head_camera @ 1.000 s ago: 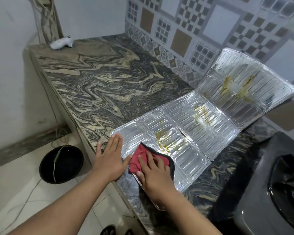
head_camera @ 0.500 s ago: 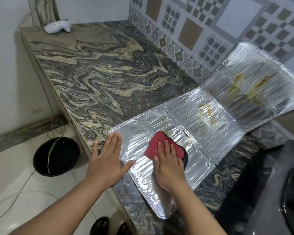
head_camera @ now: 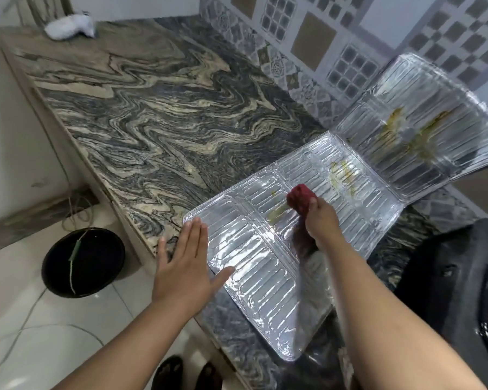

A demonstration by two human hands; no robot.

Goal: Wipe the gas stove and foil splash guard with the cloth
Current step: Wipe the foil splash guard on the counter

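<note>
Foil splash guard (head_camera: pixel 265 266) lying flat on the marbled worktop (head_camera: pixel 152 122), its far panel at 2 o'clock propped against the tiled wall (head_camera: pixel 350 29) and streaked yellow. Left hand (head_camera: pixel 185 274) spread flat, fingers apart, thumb touching the guard's edge at 9 o'clock. Right hand (head_camera: pixel 320 220) closed in a tight grip around the bunched red cloth (head_camera: pixel 299 197), over the middle panel beside a yellow smear. Dark gas stove (head_camera: pixel 448 291) at 4 o'clock. Black bucket (head_camera: pixel 82 263) on the floor at 8 o'clock.
</note>
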